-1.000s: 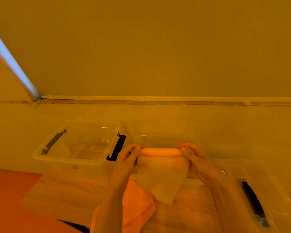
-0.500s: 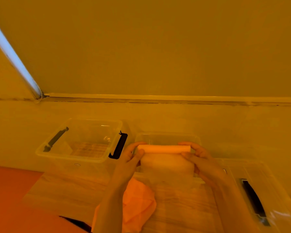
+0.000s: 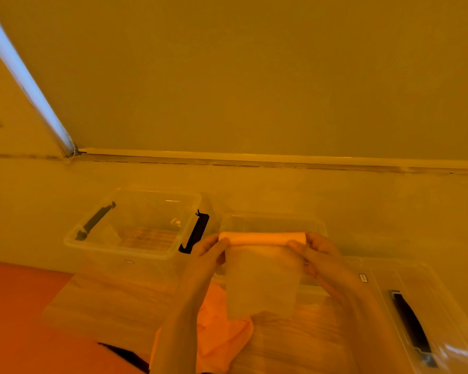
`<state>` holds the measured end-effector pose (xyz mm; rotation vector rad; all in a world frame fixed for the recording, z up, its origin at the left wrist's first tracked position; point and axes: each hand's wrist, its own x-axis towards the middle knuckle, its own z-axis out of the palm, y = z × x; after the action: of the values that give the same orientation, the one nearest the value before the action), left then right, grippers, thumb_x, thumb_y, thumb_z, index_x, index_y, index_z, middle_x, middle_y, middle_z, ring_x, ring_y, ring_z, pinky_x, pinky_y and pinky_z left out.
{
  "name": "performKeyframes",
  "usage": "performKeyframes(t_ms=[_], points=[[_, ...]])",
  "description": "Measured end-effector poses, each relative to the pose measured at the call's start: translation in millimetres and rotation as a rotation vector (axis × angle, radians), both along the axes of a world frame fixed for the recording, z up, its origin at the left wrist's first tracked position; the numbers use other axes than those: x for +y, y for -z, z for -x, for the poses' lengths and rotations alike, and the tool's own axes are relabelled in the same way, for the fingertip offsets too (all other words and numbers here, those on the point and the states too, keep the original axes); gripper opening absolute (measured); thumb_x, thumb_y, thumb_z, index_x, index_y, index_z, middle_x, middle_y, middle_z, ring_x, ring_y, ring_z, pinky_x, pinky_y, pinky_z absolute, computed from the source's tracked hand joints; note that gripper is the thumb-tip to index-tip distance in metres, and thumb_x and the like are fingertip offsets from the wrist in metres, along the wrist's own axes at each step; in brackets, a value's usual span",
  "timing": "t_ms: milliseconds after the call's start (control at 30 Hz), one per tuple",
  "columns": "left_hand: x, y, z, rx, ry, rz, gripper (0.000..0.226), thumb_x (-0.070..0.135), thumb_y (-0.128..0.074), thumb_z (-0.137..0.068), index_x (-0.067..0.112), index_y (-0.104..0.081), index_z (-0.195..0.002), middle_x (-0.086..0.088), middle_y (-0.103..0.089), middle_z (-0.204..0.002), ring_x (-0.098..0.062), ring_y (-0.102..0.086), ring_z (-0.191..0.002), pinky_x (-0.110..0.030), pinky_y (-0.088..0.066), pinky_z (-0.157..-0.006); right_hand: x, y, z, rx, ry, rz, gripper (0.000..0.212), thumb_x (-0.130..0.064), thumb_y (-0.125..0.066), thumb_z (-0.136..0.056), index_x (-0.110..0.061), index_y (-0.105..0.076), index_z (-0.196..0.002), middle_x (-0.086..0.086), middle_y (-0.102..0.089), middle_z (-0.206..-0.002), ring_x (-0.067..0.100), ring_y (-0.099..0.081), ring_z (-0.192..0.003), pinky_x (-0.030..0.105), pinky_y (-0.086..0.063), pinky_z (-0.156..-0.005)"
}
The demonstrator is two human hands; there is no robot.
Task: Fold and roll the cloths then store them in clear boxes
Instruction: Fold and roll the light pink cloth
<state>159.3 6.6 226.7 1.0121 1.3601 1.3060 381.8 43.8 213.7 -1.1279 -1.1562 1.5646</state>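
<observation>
A pale cloth (image 3: 261, 276) is held up in the air, its top edge wound into a tight roll and the rest hanging loose below. My left hand (image 3: 210, 251) pinches the roll's left end and my right hand (image 3: 312, 252) pinches its right end. Behind the cloth stands a small clear box (image 3: 270, 221), partly hidden by it. A larger clear box (image 3: 135, 228) with black latch handles stands to the left. An orange cloth (image 3: 222, 330) lies crumpled on the wooden table (image 3: 111, 300) under my left forearm.
A clear lid (image 3: 427, 314) with a black handle lies at the right of the table. A wall runs close behind the boxes. An orange surface lies to the lower left of the table.
The rolled top edge has grown straighter and longer, and my hands have moved apart to its ends. The hanging part of the cloth now drops lower than half a second ago.
</observation>
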Motion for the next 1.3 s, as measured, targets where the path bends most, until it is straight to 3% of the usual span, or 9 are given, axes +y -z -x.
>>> performKeyframes(t_ms=[167, 333, 433, 533, 667, 833, 933, 1067, 1300], points=[[-4.4, 0.6, 2.9, 0.148, 0.053, -0.076, 0.021, 0.03, -0.044, -0.097, 0.03, -0.062, -0.108, 0.004, -0.061, -0.093, 0.002, -0.059, -0.073, -0.013, -0.048, -0.059, 0.0, -3.6, 0.0, -0.011, -0.021, -0.051, 0.036, -0.026, -0.066, -0.069, -0.023, -0.065, -0.105, 0.006, -0.071, -0.103, 0.023, -0.068, -0.095, 0.04, -0.056, -0.078], [-2.0, 0.9, 4.7, 0.187, 0.072, -0.09, 0.024, 0.039, -0.044, -0.095, 0.04, -0.06, -0.112, 0.012, -0.063, -0.108, -0.007, -0.061, -0.097, -0.024, -0.051, -0.073, 0.9, -3.3, -2.6, -0.031, -0.04, -0.05, 0.028, -0.018, -0.066, -0.076, -0.028, -0.066, -0.102, 0.001, -0.072, -0.1, 0.02, -0.069, -0.09, 0.036, -0.054, -0.074], [1.1, 1.5, 6.3, 0.192, 0.104, -0.098, 0.022, 0.035, -0.048, -0.096, 0.039, -0.062, -0.112, 0.008, -0.063, -0.113, -0.014, -0.061, -0.103, -0.031, -0.054, -0.079, 2.5, -4.6, 0.1, -0.007, 0.015, -0.05, 0.024, -0.029, -0.065, -0.072, -0.025, -0.068, -0.096, 0.001, -0.068, -0.098, 0.018, -0.068, -0.085, 0.032, -0.055, -0.068], [2.0, 0.7, 0.6, 0.077, 0.089, -0.039, 0.021, 0.023, -0.053, -0.094, 0.034, -0.066, -0.106, 0.004, -0.064, -0.113, -0.018, -0.062, -0.101, -0.031, -0.051, -0.071, 5.5, -2.0, 0.5, 0.009, 0.076, -0.055, 0.023, -0.035, -0.065, -0.067, -0.028, -0.07, -0.088, 0.004, -0.065, -0.099, 0.02, -0.065, -0.085, 0.028, -0.054, -0.062], [4.6, -2.7, -3.8, 0.119, 0.013, -0.088, 0.021, 0.033, -0.05, -0.094, 0.041, -0.068, -0.085, 0.005, -0.064, -0.093, -0.014, -0.058, -0.081, -0.026, -0.045, -0.063, 8.4, 4.6, -4.3, 0.043, 0.015, -0.027, 0.036, -0.024, -0.07, -0.065, -0.025, -0.069, -0.101, 0.007, -0.069, -0.103, 0.024, -0.069, -0.092, 0.034, -0.056, -0.071], [5.0, 0.7, -0.1, 0.112, 0.049, -0.07, 0.024, 0.026, -0.054, -0.093, 0.045, -0.064, -0.103, 0.012, -0.059, -0.113, -0.01, -0.06, -0.099, -0.028, -0.053, -0.076, 7.0, 5.7, -12.2, 0.092, -0.067, -0.009, 0.034, -0.013, -0.069, -0.067, -0.025, -0.071, -0.099, 0.008, -0.071, -0.102, 0.026, -0.069, -0.092, 0.036, -0.057, -0.068], [5.1, 3.3, -0.3, 0.093, 0.077, -0.056, 0.027, 0.022, -0.053, -0.094, 0.042, -0.062, -0.109, 0.012, -0.055, -0.12, -0.006, -0.057, -0.105, -0.026, -0.054, -0.079, 8.1, 7.2, -12.9, 0.05, -0.048, 0.002, 0.035, -0.026, -0.076, -0.064, -0.033, -0.072, -0.098, 0.009, -0.069, -0.108, 0.028, -0.067, -0.095, 0.039, -0.056, -0.071], [4.3, 5.6, 1.0, 0.079, 0.12, -0.045, 0.026, 0.023, -0.053, -0.093, 0.037, -0.062, -0.114, 0.004, -0.057, -0.121, -0.014, -0.06, -0.105, -0.03, -0.056, -0.081, 9.2, 9.9, -11.8, 0.019, -0.029, -0.015, 0.065, -0.052, -0.089, -0.042, -0.037, -0.068, -0.103, 0.011, -0.065, -0.113, 0.032, -0.062, -0.104, 0.049, -0.054, -0.084], [4.9, 2.1, -0.7, 0.035, 0.1, -0.062, 0.018, 0.02, -0.057, -0.091, 0.026, -0.068, -0.104, -0.002, -0.065, -0.11, -0.014, -0.064, -0.094, -0.021, -0.052, -0.067, 6.9, 4.3, -5.5, 0.107, 0.011, 0.031, 0.027, -0.02, -0.065, -0.073, -0.016, -0.066, -0.1, 0.013, -0.067, -0.104, 0.028, -0.068, -0.092, 0.042, -0.058, -0.071]])
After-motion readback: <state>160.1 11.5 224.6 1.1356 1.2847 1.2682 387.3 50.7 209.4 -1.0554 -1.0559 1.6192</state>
